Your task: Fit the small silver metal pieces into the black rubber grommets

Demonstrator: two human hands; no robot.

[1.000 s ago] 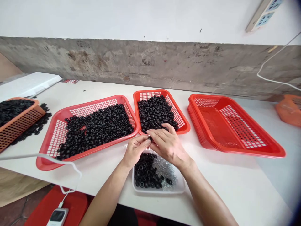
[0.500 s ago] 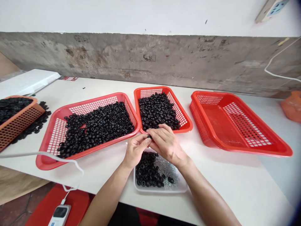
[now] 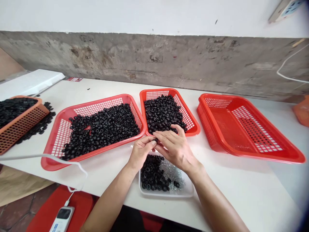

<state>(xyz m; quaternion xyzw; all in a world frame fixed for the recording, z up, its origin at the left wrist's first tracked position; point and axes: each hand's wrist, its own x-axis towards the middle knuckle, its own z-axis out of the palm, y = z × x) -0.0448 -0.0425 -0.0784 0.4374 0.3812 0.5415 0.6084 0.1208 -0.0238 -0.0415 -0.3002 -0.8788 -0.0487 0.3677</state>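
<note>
The left hand [image 3: 141, 153] and right hand [image 3: 175, 148] meet, bent inward, over a white plastic tray [image 3: 166, 194]; any grip between them is hidden.

Black rubber grommets [image 3: 162, 113] fill a red basket [image 3: 194, 132].

the head-worn camera is looking forward and down from the person's own standpoint, facing a long white laminate table [image 3: 241, 187] and a grey stained concrete wall band [image 3: 154, 58] behind it. it is sitting close above the left hand [image 3: 141, 153] and the right hand [image 3: 175, 148], with both forearms entering from the bottom edge. its wide lens is taking in a shallow white plastic tray [image 3: 166, 194] nearest the person and a rectangular red plastic mesh tray [image 3: 265, 151] farther right.
</note>
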